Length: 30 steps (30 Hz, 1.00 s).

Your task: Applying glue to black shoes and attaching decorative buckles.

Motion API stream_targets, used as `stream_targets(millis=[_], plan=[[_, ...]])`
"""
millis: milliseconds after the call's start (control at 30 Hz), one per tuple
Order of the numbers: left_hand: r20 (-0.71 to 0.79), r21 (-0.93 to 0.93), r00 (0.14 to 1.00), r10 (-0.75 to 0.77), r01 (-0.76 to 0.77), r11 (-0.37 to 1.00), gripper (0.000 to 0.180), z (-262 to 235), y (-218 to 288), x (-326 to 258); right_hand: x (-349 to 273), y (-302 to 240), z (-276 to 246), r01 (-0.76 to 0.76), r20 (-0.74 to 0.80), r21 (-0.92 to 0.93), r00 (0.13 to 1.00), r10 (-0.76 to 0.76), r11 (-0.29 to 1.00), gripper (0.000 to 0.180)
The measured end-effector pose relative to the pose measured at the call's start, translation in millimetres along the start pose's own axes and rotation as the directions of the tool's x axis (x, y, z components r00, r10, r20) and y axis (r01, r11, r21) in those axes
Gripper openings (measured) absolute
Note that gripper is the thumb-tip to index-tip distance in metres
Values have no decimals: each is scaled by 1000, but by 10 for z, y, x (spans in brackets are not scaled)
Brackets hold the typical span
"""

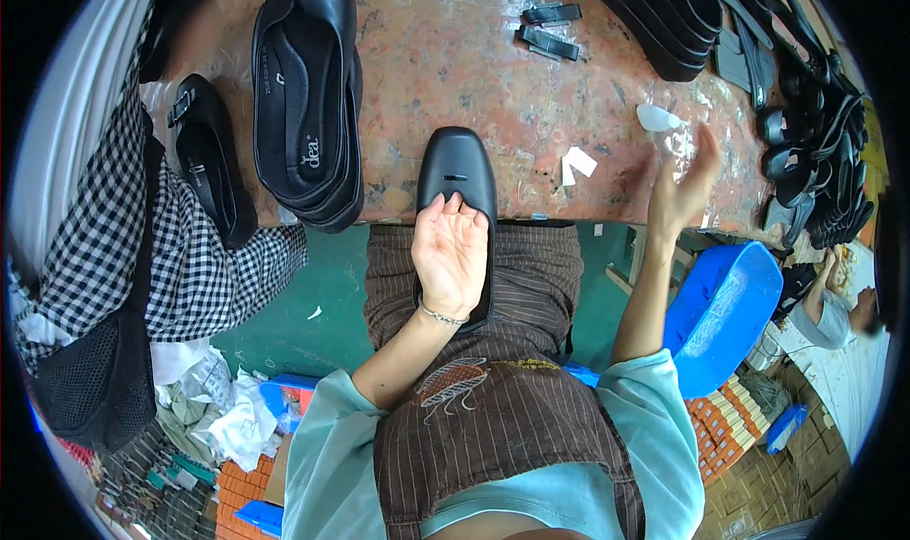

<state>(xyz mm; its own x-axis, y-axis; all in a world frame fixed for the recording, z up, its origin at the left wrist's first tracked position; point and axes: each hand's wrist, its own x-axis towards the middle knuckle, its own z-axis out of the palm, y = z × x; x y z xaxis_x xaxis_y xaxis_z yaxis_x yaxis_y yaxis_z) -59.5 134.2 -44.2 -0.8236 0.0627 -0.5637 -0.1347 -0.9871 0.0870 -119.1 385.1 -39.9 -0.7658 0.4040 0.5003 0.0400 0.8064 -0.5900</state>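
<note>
A black square-toed shoe (457, 159) with a short slit across its upper lies toe-forward over the table's near edge, its heel end above my lap. My left hand (449, 256) is palm up at the shoe's opening, with the fingertips curled at the edge of the upper, gripping it. Out to the right, my right hand (684, 187) is blurred by motion over the table, thumb and fingers apart and nothing visible between them. Just beyond it sits a small translucent white bottle or tube (659, 118).
Nested black shoes (305, 113) stand at the left, beside a buckled shoe (210, 151). Two black clip-like pieces (550, 30) lie at the back and white paper scraps (578, 164) nearer. More shoes (664, 18) and black straps (825, 151) line the right. A blue bin (725, 312) stands below.
</note>
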Motion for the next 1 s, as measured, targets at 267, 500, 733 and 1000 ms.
stream_targets(millis=[267,500,733,1000], plan=[[56,0,998,-1,1,1000,19,-51,57,4,179,-685,803,456,308,78,835,-456,887,29],[50,-69,998,-34,38,997,16,-94,22,41,285,-616,882,173,382,316,876,-293,933,18],[45,-122,998,-46,51,991,18,-107,11,61,66,-616,633,190,468,-31,870,-154,981,13],[9,-153,998,-59,60,986,19,-137,-39,101,24,-494,497,245,629,124,730,-268,961,33]])
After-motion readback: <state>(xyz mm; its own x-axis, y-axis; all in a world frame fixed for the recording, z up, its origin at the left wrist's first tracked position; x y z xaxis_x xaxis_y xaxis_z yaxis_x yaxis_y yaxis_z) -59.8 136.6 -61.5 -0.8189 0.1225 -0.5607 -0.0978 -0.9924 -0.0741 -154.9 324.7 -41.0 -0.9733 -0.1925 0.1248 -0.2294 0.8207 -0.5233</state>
